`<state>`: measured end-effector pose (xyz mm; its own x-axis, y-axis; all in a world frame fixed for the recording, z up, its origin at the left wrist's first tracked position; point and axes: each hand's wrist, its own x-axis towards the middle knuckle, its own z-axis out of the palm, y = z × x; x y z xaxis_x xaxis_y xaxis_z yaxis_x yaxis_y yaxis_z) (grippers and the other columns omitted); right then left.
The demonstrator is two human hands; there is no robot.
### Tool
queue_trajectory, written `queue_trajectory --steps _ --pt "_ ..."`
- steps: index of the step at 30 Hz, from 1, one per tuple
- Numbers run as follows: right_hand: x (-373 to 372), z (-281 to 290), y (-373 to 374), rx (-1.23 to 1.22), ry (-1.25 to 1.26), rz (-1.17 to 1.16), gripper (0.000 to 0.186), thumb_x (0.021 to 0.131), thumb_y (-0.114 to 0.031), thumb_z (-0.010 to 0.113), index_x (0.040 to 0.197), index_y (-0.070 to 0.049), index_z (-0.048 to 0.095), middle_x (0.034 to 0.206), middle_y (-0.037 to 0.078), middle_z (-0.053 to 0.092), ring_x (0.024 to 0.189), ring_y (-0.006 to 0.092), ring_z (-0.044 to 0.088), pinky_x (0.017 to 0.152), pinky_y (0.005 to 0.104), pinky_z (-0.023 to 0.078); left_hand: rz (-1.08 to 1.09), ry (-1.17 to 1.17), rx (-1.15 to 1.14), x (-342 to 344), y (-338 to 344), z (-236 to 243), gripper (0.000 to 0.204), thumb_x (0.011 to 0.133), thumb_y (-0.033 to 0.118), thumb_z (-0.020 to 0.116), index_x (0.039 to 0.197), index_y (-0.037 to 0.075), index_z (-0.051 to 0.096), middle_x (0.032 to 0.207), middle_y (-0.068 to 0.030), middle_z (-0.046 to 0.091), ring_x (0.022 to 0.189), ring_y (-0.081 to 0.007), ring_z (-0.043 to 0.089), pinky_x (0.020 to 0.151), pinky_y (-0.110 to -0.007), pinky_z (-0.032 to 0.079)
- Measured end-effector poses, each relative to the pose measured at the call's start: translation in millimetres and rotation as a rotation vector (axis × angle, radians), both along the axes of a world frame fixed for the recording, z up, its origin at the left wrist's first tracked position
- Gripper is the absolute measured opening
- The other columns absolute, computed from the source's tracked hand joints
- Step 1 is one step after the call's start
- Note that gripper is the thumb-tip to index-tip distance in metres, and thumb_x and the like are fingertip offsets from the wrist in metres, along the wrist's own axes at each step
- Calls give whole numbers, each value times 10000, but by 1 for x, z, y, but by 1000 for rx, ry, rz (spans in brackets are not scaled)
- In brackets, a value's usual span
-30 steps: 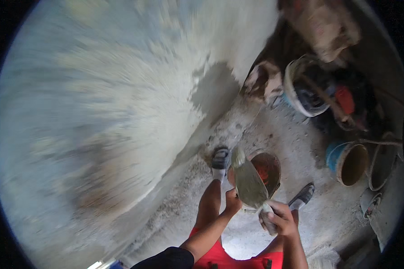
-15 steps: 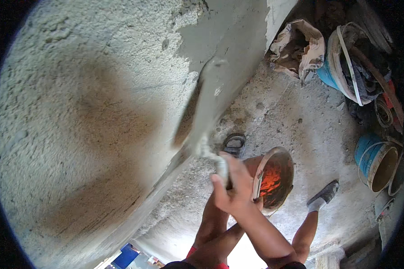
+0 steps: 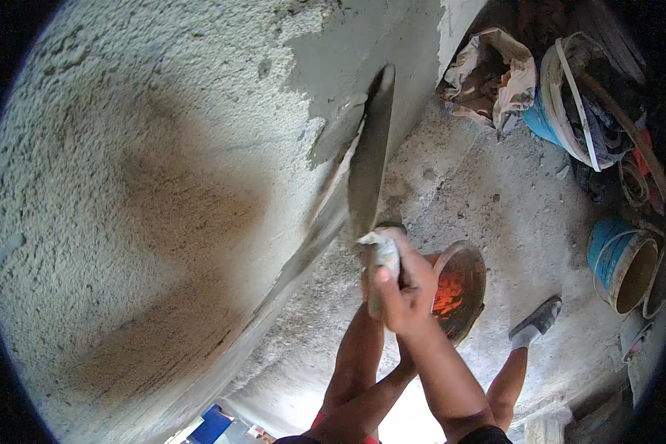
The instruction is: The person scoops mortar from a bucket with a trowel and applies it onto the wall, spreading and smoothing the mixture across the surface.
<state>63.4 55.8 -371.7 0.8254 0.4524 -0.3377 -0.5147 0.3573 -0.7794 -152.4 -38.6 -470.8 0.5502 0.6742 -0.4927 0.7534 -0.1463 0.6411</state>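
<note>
My right hand [image 3: 411, 288] grips the pale, crusted handle of a long trowel [image 3: 370, 155], whose grey blade lies against a strip of smooth wet plaster [image 3: 322, 66] on the rough wall [image 3: 126, 96]. My left hand [image 3: 405, 348] is beside a bucket [image 3: 470, 296] with a bright orange inside, held low between my legs; my right forearm covers its fingers, so its grip is unclear.
At the right sit a torn paper sack [image 3: 522, 89], a blue-and-white bucket [image 3: 540, 118] full of dark material and sticks, and another blue bucket [image 3: 607, 259]. My sandalled foot [image 3: 540, 318] rests on the dusty concrete floor [image 3: 481, 170].
A second ago the mortar-loaded trowel was over the bucket; it moved onto the wall. Since half a second ago the blade has tilted, showing a darker face, and my right hand shifted slightly right.
</note>
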Motion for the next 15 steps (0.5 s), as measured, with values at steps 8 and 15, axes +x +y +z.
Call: queue_trajectory --steps 8,15 --pt "-22 19 -7 -21 -442 97 417 891 -31 679 1274 108 591 1031 225 673 880 320 691 816 368 552 -75 88 1 -6 5 2 145 818 70 722 728 19 620 579 -132 574 520 -180 565 499 -380 425" --pt "-61 -13 -17 -136 -186 67 402 898 -57 668 1256 111 598 966 187 678 829 242 668 760 362 548 -140 167 -18 -5 8 5 133 822 52 704 732 14 614 573 -126 549 527 -132 532 500 -360 414"
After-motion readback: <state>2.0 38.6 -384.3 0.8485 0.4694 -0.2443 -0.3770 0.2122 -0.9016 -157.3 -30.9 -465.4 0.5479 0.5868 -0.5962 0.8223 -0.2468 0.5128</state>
